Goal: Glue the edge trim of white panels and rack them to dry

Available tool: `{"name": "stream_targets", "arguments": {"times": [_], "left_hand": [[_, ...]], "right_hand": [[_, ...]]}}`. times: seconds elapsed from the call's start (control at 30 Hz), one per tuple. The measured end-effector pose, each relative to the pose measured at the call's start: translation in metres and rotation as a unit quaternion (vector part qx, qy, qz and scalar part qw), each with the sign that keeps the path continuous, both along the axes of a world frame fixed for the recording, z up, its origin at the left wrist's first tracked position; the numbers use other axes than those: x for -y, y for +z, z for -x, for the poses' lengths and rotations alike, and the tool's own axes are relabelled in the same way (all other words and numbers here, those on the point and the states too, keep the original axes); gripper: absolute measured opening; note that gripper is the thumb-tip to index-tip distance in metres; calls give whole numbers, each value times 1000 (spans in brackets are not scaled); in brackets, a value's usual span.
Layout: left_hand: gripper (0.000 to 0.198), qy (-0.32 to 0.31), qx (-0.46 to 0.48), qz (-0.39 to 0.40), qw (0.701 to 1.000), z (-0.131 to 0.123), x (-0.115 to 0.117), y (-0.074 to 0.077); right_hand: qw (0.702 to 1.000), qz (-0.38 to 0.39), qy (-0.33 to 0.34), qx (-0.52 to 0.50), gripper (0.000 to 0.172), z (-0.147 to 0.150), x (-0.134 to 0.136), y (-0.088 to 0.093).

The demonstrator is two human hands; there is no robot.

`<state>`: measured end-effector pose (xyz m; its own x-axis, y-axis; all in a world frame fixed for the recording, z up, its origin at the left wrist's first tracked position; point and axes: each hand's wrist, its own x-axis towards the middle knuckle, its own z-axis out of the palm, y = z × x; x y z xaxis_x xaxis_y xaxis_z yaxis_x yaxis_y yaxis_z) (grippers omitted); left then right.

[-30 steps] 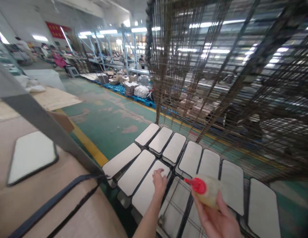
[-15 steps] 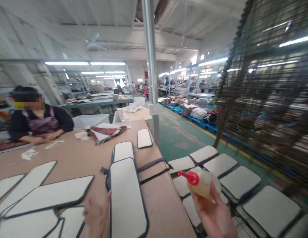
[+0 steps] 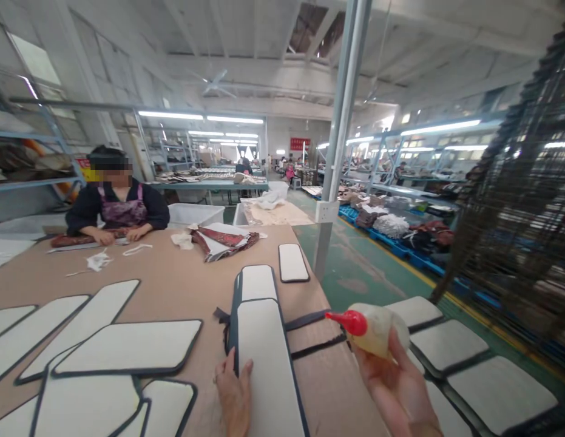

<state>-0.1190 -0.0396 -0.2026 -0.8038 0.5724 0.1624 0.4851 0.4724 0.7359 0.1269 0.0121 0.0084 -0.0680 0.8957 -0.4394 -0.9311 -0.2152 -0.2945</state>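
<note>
My right hand (image 3: 400, 388) is wrapped round a translucent squeeze bottle (image 3: 377, 328) with a red pointed nozzle and yellowish contents. The nozzle points left, above the table's right edge. My left hand (image 3: 234, 388) touches the left edge of a long white panel (image 3: 266, 358) with dark edging; its thumb lies over the panel's top and its fingers are apart. A shorter white panel (image 3: 258, 283) joins it at the far end. Dark straps (image 3: 312, 320) stick out to the right of the long panel, and a dark tie (image 3: 222, 315) to its left.
Several dark-edged white panels (image 3: 131, 346) overlap on the brown table (image 3: 173, 285). A small panel (image 3: 293, 263) lies near the right edge, by a metal post (image 3: 341, 121). More panels (image 3: 450, 343) are at the right. A co-worker (image 3: 121, 206) handles patterned material across the table.
The view has swung left, so things appear further right. My left hand has moved from beside the long panel onto its edge. The squeeze bottle stays in my right hand, its nozzle now more level.
</note>
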Motion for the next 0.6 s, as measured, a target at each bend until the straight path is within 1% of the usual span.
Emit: {"name": "stream_targets", "arguments": {"times": [0.07,0.13,0.23,0.3,0.37,0.43,0.47,0.53,0.57,0.6], "left_hand": [[51,-4,19,-15,1000,2,-1,2],[47,-2,38,-23,999,6,-2,3],[47,3,69,-42,997,11,-4,4],[55,-11,102,-65,993,13,-5,11],[64,-37,144,-81,986,17,-6,29],[68,-82,197,-90,973,23,-4,57],[67,-115,224,-92,963,26,-1,73],[63,-205,276,-81,935,28,10,101],[61,-244,298,-64,921,24,18,110],[60,-278,317,-42,906,18,28,115]], "right_hand": [[1000,-9,-10,7,19,1,-4,4],[999,-31,-17,10,23,0,-6,6],[997,-65,-23,24,40,-5,-8,6],[995,-86,-27,39,47,-8,-8,5],[993,-102,-30,52,46,-12,-8,7],[992,-111,-32,60,42,-15,-8,11],[991,-112,-31,61,41,-17,-8,14],[991,-113,-34,58,40,-23,-6,22],[991,-117,-36,57,41,-27,-5,26],[990,-123,-38,57,42,-31,-3,30]]}}
